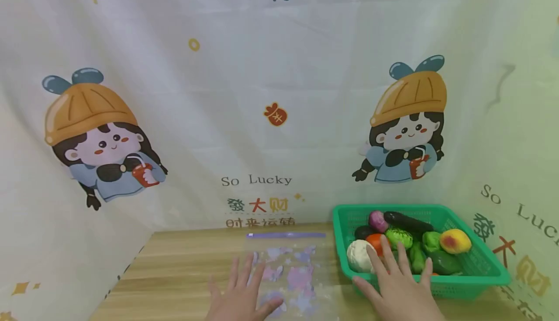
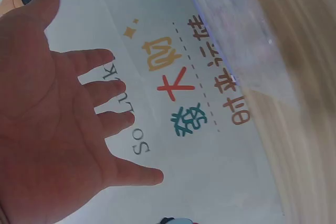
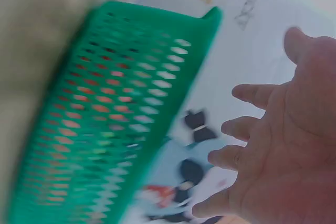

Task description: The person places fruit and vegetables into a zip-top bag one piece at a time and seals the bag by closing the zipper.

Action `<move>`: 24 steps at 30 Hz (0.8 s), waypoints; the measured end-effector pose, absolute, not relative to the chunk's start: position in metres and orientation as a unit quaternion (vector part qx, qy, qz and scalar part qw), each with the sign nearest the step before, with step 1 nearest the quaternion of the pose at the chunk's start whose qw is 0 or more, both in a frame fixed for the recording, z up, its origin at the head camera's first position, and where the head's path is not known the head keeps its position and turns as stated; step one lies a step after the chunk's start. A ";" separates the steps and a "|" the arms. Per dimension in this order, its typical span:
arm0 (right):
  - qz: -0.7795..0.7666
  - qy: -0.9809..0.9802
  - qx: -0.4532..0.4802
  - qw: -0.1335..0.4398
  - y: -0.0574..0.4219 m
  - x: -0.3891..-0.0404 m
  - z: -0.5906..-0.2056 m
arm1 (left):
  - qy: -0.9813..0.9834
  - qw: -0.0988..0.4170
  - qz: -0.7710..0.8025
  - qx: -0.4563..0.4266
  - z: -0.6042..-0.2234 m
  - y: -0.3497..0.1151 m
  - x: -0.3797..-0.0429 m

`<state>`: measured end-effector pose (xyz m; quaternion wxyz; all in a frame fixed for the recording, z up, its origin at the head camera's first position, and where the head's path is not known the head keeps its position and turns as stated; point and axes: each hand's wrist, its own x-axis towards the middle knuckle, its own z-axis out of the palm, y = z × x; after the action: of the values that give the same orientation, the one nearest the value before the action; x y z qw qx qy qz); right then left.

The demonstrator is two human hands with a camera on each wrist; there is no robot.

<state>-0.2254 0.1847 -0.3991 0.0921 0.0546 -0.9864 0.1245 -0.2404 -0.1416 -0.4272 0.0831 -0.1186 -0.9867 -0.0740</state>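
My left hand (image 1: 239, 294) is held with fingers spread and straight, over the near part of a clear zip bag (image 1: 323, 263) printed with pink and purple shapes. In the left wrist view its palm shows bare. My right hand (image 1: 399, 287), fingers also spread, is in front of a green plastic basket (image 1: 476, 289). Nothing lies in that palm in the right wrist view. Inside the basket are a white cauliflower (image 1: 360, 256), a purple onion-like piece (image 1: 378, 221), a dark eggplant (image 1: 408, 222), a red tomato (image 1: 376, 243), green peppers (image 1: 431, 241) and a yellow-red peach (image 1: 455, 241).
A light wooden table (image 1: 174, 272) carries the bag in the middle and the basket at the right. Behind it hangs a white printed cloth (image 1: 218, 93) with cartoon figures and lettering; it also runs along both sides.
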 end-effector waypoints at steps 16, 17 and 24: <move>0.103 -0.956 0.274 0.023 0.094 -0.272 -0.406 | -0.978 -0.044 -0.145 -0.141 -0.416 -0.131 -0.294; 0.108 -0.958 0.267 -0.005 0.093 -0.273 -0.412 | -0.979 -0.049 -0.147 -0.135 -0.422 -0.133 -0.298; 0.117 -0.963 0.226 -0.088 0.094 -0.279 -0.432 | -0.987 -0.040 -0.125 -0.088 -0.449 -0.141 -0.307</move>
<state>-0.2786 0.0935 -0.4322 -0.0885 0.2261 -0.9630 0.1167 -0.3072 -0.1415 -0.4491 -0.0404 -0.0879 -0.9874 -0.1255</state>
